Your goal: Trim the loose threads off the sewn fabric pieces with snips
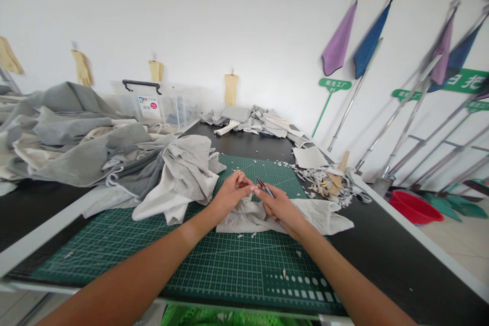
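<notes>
My left hand (232, 192) is closed, its thumb and fingers pinching the edge of a pale grey cloth piece (321, 214) above the cutting mat. My right hand (280, 207) is closed around small scissors (266, 187) with dark, narrow blades and a bluish part, pointing up and left. Its fingertips meet those of my left hand at the cloth. The exact spot between the fingertips is too small to make out. The cloth spreads below both hands and to the right on the green gridded cutting mat (225, 265).
A heap of grey cloth (187, 168) lies to the left, near a clear plastic box (168, 104). Folded cloth (248, 119) sits at the back. Cloth scraps (324, 183) are piled at right. A red basin (414, 207) and poles stand beyond the table; a green basket (229, 316) is below.
</notes>
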A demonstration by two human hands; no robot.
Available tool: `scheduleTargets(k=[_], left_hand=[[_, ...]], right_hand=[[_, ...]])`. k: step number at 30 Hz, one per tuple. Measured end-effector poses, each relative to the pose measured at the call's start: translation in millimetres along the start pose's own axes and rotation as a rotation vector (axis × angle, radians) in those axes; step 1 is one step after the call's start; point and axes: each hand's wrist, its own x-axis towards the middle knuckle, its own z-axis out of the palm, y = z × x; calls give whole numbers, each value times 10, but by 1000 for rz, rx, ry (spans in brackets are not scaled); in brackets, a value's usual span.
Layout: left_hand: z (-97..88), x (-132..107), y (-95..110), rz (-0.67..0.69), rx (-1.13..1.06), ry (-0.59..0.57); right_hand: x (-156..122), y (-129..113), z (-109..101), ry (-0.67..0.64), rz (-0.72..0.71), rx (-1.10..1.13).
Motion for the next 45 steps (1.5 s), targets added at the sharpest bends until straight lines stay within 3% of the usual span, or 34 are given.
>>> scheduleTargets(k=[11,28,33,38,41,45], left_hand=[[-41,59,-79,49,32,9],[-26,94,-166,51,-1,-25],[-20,85,-171,30,57,-55],[-59,35,-122,-18,266,-39],[-110,-16,-34,-133,374,-109],[-209,-86,153,-260,491,-337]], right_hand=[[30,-20,-21,21,40,171],[67,67,-56,-17,33,221],[102,107,-82,44,4,160],[165,105,-121,187,12,94],[207,103,-175,235,-9,34],[247,122,-279,290,-82,-65]])
